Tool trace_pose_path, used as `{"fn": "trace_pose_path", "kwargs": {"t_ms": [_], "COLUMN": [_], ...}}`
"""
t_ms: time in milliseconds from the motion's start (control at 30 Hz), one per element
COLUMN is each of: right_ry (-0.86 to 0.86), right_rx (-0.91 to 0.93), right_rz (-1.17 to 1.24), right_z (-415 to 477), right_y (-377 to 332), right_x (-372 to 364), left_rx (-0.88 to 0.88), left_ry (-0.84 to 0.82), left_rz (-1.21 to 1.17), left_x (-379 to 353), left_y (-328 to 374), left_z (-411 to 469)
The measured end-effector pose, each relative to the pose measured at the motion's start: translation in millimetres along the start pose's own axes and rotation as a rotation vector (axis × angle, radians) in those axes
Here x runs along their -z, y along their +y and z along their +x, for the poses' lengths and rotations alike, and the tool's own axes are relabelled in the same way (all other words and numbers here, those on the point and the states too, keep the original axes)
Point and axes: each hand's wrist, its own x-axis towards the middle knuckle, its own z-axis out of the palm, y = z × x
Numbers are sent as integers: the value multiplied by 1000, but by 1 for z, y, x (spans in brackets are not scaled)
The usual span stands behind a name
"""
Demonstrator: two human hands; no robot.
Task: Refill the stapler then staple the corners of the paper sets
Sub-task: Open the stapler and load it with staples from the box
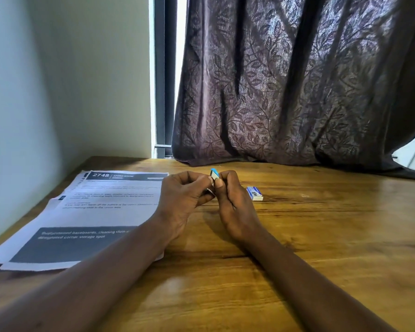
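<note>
Wooden desk [321,236] fills our lower frame, with a leaf-patterned curtain [297,80] upper right. At lower left lie overlapping papers [94,212], the top one headed "2748 LIVING ROOM". At centre, our left hand [180,198] and right hand [235,207] pinch one blue stapler [214,174], fingers curled. One staple box [255,193] lies just right of the hands, its contents hidden.

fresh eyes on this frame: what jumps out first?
The left hand and right hand meet mid-table, pinching a small blue stapler between them. A staple box lies just right of them on the wooden table; printed paper sets fan out at left, dark leaf-patterned curtain behind.
</note>
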Motion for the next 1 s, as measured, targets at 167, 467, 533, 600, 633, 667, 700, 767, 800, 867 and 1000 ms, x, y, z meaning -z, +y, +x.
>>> {"fn": "trace_pose_path", "kwargs": {"t_ms": [167,467,533,600,633,667,700,767,800,867,1000], "right_ry": [104,217,210,180,161,150,143,102,68,-24,-258], "right_rx": [-151,-259,-273,-302,-323,-358,-398,-448,-459,-508,-609], "right_rz": [152,411,436,499,540,586,646,763,794,887,1059], "right_z": [-1,3,3,4,4,4,5,5,4,3,1], "right_y": [-6,-10,-11,-12,-13,-14,-15,-18,-18,-20,-19], "right_x": [2,11,12,12,12,12,12,10,10,10,15], "left_rx": [20,78,135,176,180,173,159,129,115,90,51], "left_ry": [-48,-82,-35,-11,-6,8,31,85,107,140,165], "left_rz": [-55,57,-6,-80,-105,-114,-107,-82,-71,-51,12], "left_x": [1,10,13,15,17,18,20,23,24,27,36], "left_y": [0,5,6,8,9,11,13,15,16,18,22], "left_z": [-4,3,5,8,9,10,11,12,13,14,16]}}
